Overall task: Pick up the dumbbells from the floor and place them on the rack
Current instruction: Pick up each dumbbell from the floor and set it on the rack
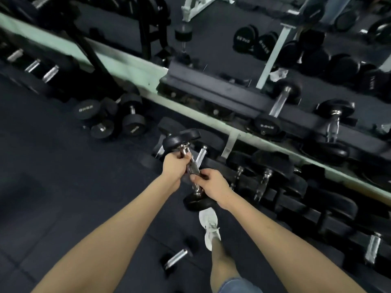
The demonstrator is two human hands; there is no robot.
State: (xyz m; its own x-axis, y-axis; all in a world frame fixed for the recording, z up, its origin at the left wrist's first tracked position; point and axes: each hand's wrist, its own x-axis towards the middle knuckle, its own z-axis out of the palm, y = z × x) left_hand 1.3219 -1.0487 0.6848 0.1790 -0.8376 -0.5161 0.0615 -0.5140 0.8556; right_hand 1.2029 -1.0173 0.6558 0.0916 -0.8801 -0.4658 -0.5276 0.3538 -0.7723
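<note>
Holding something, is that person?

Yes, a dumbbell. Both hands are on its shiny bar. The left hand has its grip tight round the top of the bar, just under the upper black end. The right hand has its grip round the low part, close to the other black end.

Where is the dumbbell, then?

Up in the air and tilted, over the floor, just in front of the low shelf of the rack, near that shelf's left end.

What sits on the rack?

Black dumbbells in rows. The low shelf is packed with them. The top shelf has two, their near ends at its front edge.

And down on the floor?

A small dumbbell lies there, near the person's white shoe. A heap of more dumbbells sits by the left end of the rack, beside a black frame.

Can you read the marks on them?

No, they are too blurry.
</note>
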